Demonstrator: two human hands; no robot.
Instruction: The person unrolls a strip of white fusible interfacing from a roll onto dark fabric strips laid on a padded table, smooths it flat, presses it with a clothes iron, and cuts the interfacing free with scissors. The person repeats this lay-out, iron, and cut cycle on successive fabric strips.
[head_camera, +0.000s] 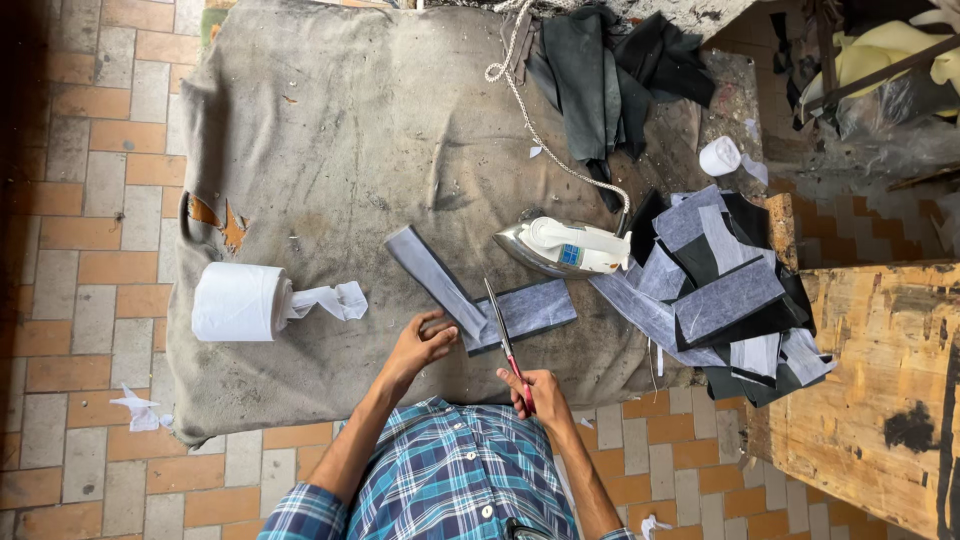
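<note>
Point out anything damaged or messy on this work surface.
The grey cover cloth is torn near its left edge, with orange padding showing through. White scraps litter the tiled floor. The cut grey and black pieces are heaped loosely at the right.

Tailoring workshop: padded pressing bench (320, 120), electric iron (565, 247), stack of cut fabric pieces (725, 295), roll of white interlining (235, 302), tiled floor (90, 200).

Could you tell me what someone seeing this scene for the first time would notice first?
Probably the right hand holding red-handled scissors at the table's near edge, blades over a grey L-shaped fabric strip that the left hand presses down. Just beyond stands a white steam iron, with a big white paper roll at left and a heap of grey and black fabric pieces at right.
</note>
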